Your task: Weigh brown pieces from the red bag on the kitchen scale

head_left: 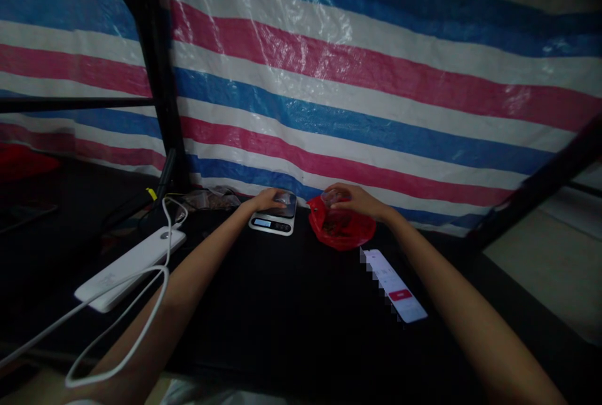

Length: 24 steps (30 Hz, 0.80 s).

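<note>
A small digital scale [271,224] with a lit display stands on the black table. Over its dark weighing plate is my left hand [269,199], its fingers closed on a small clear plastic item [284,199]. To the right lies an open red plastic bag [348,236] with small dark contents inside. My right hand [355,199] is at the bag's upper edge, fingers curled around a clear plastic piece [330,197] whose exact shape is blurred. A phone [394,286] with a lit screen lies on the table below the bag.
A white power strip [132,267] with a looped white cable [165,289] lies at the left, the cable by my left forearm. Clear bags [211,199] of small items sit behind, left of the scale. Striped sheeting [329,91] and a black frame post [157,66] bound the back.
</note>
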Tool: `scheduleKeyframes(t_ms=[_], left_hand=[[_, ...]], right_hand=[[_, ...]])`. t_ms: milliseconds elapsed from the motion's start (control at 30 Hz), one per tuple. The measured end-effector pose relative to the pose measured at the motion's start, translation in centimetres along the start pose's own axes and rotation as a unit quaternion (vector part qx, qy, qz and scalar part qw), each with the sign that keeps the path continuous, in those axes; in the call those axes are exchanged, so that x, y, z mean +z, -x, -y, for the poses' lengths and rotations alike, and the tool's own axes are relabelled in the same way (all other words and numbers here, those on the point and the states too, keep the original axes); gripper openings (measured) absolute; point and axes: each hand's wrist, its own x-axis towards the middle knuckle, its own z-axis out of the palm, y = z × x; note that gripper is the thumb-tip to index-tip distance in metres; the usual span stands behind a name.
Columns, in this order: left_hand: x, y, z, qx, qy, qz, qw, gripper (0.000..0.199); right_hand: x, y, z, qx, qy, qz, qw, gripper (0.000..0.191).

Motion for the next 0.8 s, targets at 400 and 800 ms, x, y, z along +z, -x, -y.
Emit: scheduleKeyframes(t_ms=[400,800], left_hand=[[0.3,0.5,-5.3,0.045,0.341,0.000,0.939,0.055],[0.3,0.6,-6.7,0.055,0.342,-0.006,0.938,0.048]], right_hand=[[3.1,-3.5,6.3,-0.013,0.488,-0.117,0.865,0.030],[3.5,-4.8,9.1,-0.130,0.569,-0.077,0.808,0.030]])
